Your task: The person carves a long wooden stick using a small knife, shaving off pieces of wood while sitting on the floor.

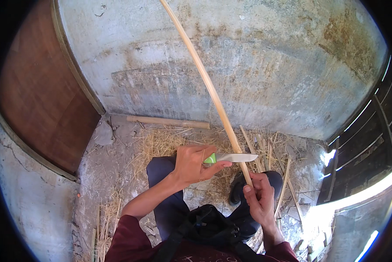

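Note:
My left hand (192, 166) is closed round the green handle of a knife (241, 157). The blade points right and lies across a long pale strip of wood or bamboo (209, 85), close to its lower end. With its thumb stretched along toward the blade, the left hand stays just left of the strip. Below the blade, my right hand (260, 198) pinches the strip's near end between thumb and fingers. From there the strip slants up and left, past the top of the view.
Shavings (161, 142) cover the floor around my legs. A thick pole (169, 122) lies along the foot of the stained wall (161, 56). Several loose strips (295, 196) lie right of my knee. A brown door (47, 78) stands left, dark slatted boards (361, 135) right.

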A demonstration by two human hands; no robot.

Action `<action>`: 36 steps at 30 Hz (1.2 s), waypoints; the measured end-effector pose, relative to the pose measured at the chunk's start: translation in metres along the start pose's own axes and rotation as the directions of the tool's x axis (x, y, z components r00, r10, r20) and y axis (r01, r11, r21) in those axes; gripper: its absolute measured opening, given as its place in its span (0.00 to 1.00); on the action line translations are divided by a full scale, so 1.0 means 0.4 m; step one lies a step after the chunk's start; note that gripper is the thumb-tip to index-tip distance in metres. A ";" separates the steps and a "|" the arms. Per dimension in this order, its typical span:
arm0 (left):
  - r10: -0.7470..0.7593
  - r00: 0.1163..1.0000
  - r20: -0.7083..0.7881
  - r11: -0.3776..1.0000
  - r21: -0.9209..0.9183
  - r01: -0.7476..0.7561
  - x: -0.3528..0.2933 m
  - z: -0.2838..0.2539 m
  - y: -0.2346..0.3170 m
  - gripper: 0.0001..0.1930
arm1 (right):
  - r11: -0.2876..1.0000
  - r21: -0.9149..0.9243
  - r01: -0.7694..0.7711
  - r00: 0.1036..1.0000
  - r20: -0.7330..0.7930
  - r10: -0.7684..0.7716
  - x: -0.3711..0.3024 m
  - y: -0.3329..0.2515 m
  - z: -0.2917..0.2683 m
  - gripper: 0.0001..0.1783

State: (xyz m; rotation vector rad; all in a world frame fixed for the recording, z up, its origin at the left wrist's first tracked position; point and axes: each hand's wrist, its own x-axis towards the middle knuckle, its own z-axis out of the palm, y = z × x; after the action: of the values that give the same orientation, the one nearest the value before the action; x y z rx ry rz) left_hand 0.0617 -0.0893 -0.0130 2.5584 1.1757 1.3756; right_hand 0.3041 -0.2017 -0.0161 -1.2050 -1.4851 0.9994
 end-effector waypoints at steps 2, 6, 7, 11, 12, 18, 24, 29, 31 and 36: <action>0.005 0.999 -0.033 1.000 -0.009 -0.005 -0.001 0.005 0.004 0.26 | 1.000 -0.011 0.019 1.000 0.002 -0.019 0.000 -0.001 0.005 0.18; 0.049 0.990 -0.134 0.999 -0.006 -0.050 0.000 0.012 -0.001 0.26 | 0.990 -0.120 0.069 0.997 -0.022 -0.072 -0.003 0.002 0.020 0.19; 0.049 0.990 -0.133 0.999 -0.006 -0.050 0.000 0.011 -0.003 0.26 | 0.988 -0.131 0.075 0.996 -0.035 -0.081 -0.004 0.001 0.024 0.19; 0.095 0.981 -0.169 0.995 -0.003 -0.097 -0.005 0.002 -0.010 0.27 | 0.991 -0.094 0.097 0.995 -0.007 -0.099 -0.002 -0.007 0.030 0.19; 0.108 0.980 -0.169 0.994 -0.003 -0.110 -0.007 0.001 -0.011 0.27 | 0.994 -0.088 0.069 0.998 0.013 -0.068 -0.002 -0.012 0.029 0.18; 0.138 0.984 -0.114 0.990 -0.013 -0.141 -0.019 -0.004 -0.005 0.28 | 0.997 -0.046 0.061 0.998 0.014 -0.061 -0.001 -0.017 0.031 0.18; 0.105 0.979 -0.176 0.994 -0.019 -0.110 -0.013 -0.003 -0.009 0.28 | 0.996 -0.054 0.072 0.997 0.005 -0.072 -0.007 -0.030 0.036 0.19; 0.119 0.978 -0.173 0.993 -0.003 -0.122 -0.007 -0.012 -0.015 0.29 | 0.996 -0.078 0.034 0.999 0.028 -0.032 -0.013 -0.028 0.034 0.19; 0.114 0.982 -0.153 0.993 0.005 -0.115 -0.005 -0.015 -0.011 0.29 | 0.995 -0.073 0.067 0.998 0.008 -0.067 -0.014 -0.027 0.038 0.19; 0.145 0.972 -0.185 0.987 0.088 -0.131 0.011 -0.040 0.005 0.30 | 0.992 -0.097 0.084 0.996 -0.004 -0.085 -0.017 -0.028 0.041 0.19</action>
State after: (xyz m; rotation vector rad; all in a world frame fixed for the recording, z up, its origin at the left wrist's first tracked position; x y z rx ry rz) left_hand 0.0527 -0.0932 0.0006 2.6550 1.1115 1.6722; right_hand 0.2863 -0.2111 -0.0102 -1.2020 -1.5803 0.8740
